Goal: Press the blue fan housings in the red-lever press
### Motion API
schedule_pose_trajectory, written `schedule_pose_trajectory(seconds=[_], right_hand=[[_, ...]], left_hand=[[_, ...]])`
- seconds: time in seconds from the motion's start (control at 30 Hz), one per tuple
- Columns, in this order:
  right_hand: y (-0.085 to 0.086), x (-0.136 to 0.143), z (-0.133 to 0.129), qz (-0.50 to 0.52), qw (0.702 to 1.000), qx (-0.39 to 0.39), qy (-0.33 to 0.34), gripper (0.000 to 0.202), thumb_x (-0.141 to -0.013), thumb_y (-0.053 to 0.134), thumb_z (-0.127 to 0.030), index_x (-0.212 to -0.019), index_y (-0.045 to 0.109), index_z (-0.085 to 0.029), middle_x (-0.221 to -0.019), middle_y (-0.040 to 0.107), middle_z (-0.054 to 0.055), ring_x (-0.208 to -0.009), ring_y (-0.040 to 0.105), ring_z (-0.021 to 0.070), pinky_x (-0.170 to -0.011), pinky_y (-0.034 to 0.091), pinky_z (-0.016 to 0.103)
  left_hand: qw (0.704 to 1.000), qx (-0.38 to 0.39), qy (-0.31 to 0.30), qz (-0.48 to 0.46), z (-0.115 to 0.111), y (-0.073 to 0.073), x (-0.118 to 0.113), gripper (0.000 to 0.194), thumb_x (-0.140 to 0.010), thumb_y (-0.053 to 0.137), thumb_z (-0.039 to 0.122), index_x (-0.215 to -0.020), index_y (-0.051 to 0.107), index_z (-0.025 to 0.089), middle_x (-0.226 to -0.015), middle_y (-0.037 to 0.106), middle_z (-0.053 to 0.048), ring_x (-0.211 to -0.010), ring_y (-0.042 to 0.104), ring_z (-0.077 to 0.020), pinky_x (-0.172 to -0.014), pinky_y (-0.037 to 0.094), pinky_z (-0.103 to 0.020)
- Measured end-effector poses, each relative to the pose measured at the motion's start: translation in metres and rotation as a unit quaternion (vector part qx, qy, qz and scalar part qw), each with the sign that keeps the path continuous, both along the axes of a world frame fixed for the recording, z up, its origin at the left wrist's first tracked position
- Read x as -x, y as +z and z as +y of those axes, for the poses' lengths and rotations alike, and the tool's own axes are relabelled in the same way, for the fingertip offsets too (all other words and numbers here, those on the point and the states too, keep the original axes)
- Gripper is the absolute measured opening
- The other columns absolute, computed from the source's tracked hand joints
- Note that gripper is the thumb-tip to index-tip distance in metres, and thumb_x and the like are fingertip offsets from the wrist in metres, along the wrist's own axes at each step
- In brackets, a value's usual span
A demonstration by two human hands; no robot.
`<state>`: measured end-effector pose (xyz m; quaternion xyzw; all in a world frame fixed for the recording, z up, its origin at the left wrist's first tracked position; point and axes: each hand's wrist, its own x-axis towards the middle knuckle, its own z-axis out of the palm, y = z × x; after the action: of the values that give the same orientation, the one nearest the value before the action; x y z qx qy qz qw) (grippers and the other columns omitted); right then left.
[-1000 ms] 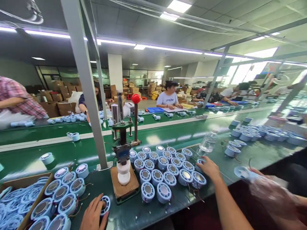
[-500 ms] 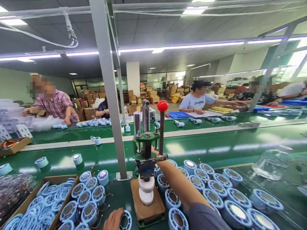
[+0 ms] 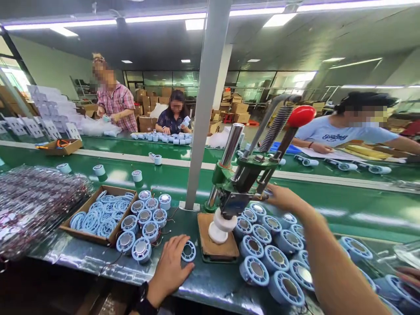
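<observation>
My left hand (image 3: 173,262) rests low over the bench, its fingers and thumb curled round the left side of a light-blue round housing (image 3: 188,251) with a slotted rim. Just right of it stands a green hand press (image 3: 238,199) with a red-knobbed lever (image 3: 301,116). Two white round blocks, an upper one (image 3: 225,220) and a lower one (image 3: 218,233), meet above the press's brown base pad (image 3: 210,249). My right hand (image 3: 278,197) reaches behind the right side of the press; its fingertips are hidden there.
Many blue housings with silver discs (image 3: 275,258) crowd the bench right of the press; a smaller group (image 3: 150,229) stands left. A cardboard box (image 3: 95,236) holds blue rings. Wired parts (image 3: 39,205) lie far left. A grey post (image 3: 206,109) rises behind; people work across the green conveyor.
The view has swung left, so the press now appears farther right and tilted. More of my left hand and wrist shows, still at the blue housing. My right hand remains by the press.
</observation>
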<state>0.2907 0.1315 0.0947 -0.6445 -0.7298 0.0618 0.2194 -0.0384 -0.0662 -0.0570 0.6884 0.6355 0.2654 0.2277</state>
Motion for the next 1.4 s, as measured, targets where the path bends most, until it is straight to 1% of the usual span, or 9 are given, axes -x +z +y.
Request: schedule_pose_trajectory(seconds=[0.17, 0.3, 0.43, 0.57, 0.77, 1.03, 1.13, 1.27, 1.4], right_hand=[[-0.04, -0.029, -0.134, -0.018, 0.978, 0.081, 0.192, 0.058, -0.076, 0.069, -0.04, -0.133, 0.062, -0.032, -0.125, 0.067, 0.008, -0.108, 0.068, 0.0329, -0.09, 0.057, 0.044], [-0.097, 0.058, -0.211, -0.096, 0.941, 0.139, 0.294, 0.066, -0.077, 0.065, -0.023, -0.14, 0.053, -0.041, -0.134, 0.061, 0.008, -0.106, 0.07, 0.0286, -0.088, 0.058, 0.036], [-0.099, 0.167, -0.205, -0.152, 0.941, 0.145, 0.265, 0.068, -0.083, 0.06, -0.012, -0.144, 0.047, -0.039, -0.137, 0.056, 0.013, -0.102, 0.07, 0.0281, -0.084, 0.057, 0.035], [-0.085, 0.215, -0.174, -0.159, 0.956, 0.097, 0.227, 0.075, -0.089, 0.051, -0.007, -0.154, 0.028, -0.036, -0.15, 0.04, 0.021, -0.112, 0.065, 0.033, -0.088, 0.055, 0.045], [-0.131, 0.188, -0.19, -0.064, 0.973, 0.013, 0.22, 0.067, -0.078, 0.065, -0.003, -0.14, 0.05, -0.023, -0.14, 0.05, 0.019, -0.116, 0.062, 0.0299, -0.095, 0.055, 0.04], [-0.17, 0.115, -0.217, 0.086, 0.938, -0.216, 0.257, 0.032, -0.086, 0.053, -0.009, -0.113, 0.059, -0.025, -0.123, 0.066, 0.006, -0.113, 0.061, 0.0275, -0.088, 0.056, 0.043], [-0.174, 0.102, -0.222, 0.132, 0.936, -0.215, 0.245, 0.035, -0.086, 0.043, -0.006, -0.112, 0.059, -0.024, -0.139, 0.055, 0.007, -0.13, 0.051, 0.027, -0.097, 0.053, 0.044], [-0.182, 0.102, -0.23, 0.224, 0.942, -0.201, 0.15, 0.028, -0.091, 0.049, -0.018, -0.118, 0.054, -0.022, -0.138, 0.054, 0.012, -0.13, 0.05, 0.0293, -0.099, 0.051, 0.049], [-0.184, 0.123, -0.228, 0.275, 0.934, -0.213, 0.085, 0.035, -0.089, 0.061, -0.025, -0.122, 0.054, -0.022, -0.125, 0.062, 0.011, -0.115, 0.06, 0.0267, -0.093, 0.056, 0.045]], left_hand=[[0.999, -0.026, 0.011, -0.034, -0.003, -0.003, -0.003, 0.061, -0.075, 0.061, 0.016, -0.135, 0.057, 0.021, -0.138, 0.062, -0.01, -0.131, 0.051, -0.0317, -0.113, 0.037, -0.055], [0.98, -0.124, 0.112, -0.108, -0.018, 0.002, 0.002, 0.051, -0.083, 0.061, 0.026, -0.133, 0.056, 0.019, -0.133, 0.064, -0.013, -0.123, 0.059, -0.0298, -0.107, 0.047, -0.051], [0.942, -0.219, 0.197, -0.158, -0.054, 0.023, 0.02, 0.053, -0.091, 0.06, 0.038, -0.139, 0.046, 0.022, -0.135, 0.062, -0.013, -0.119, 0.063, -0.0271, -0.1, 0.054, -0.044], [0.936, -0.249, 0.208, -0.135, -0.084, 0.028, 0.036, 0.053, -0.092, 0.06, 0.037, -0.14, 0.044, 0.024, -0.135, 0.061, -0.012, -0.123, 0.061, -0.0268, -0.102, 0.052, -0.042], [0.987, -0.122, 0.085, -0.06, -0.081, -0.003, 0.031, 0.056, -0.088, 0.059, 0.029, -0.141, 0.045, 0.021, -0.129, 0.066, -0.013, -0.116, 0.065, -0.0268, -0.099, 0.055, -0.043], [0.992, -0.033, -0.103, 0.064, -0.032, 0.001, 0.018, 0.089, -0.07, 0.053, 0.001, -0.152, 0.034, 0.026, -0.152, 0.047, -0.01, -0.137, 0.044, -0.0298, -0.114, 0.039, -0.055], [0.994, -0.039, -0.067, 0.083, -0.028, -0.008, 0.01, 0.084, -0.075, 0.059, 0.01, -0.153, 0.033, 0.025, -0.161, 0.033, -0.011, -0.147, 0.03, -0.0331, -0.117, 0.033, -0.058], [0.993, -0.063, 0.044, 0.089, -0.026, -0.019, -0.001, 0.064, -0.081, 0.065, 0.024, -0.142, 0.049, 0.017, -0.141, 0.056, -0.015, -0.133, 0.048, -0.0354, -0.111, 0.04, -0.059], [0.997, -0.065, 0.038, 0.02, -0.026, -0.005, -0.005, 0.057, -0.085, 0.059, 0.023, -0.141, 0.05, 0.018, -0.135, 0.063, -0.013, -0.124, 0.057, -0.0313, -0.107, 0.046, -0.054]])
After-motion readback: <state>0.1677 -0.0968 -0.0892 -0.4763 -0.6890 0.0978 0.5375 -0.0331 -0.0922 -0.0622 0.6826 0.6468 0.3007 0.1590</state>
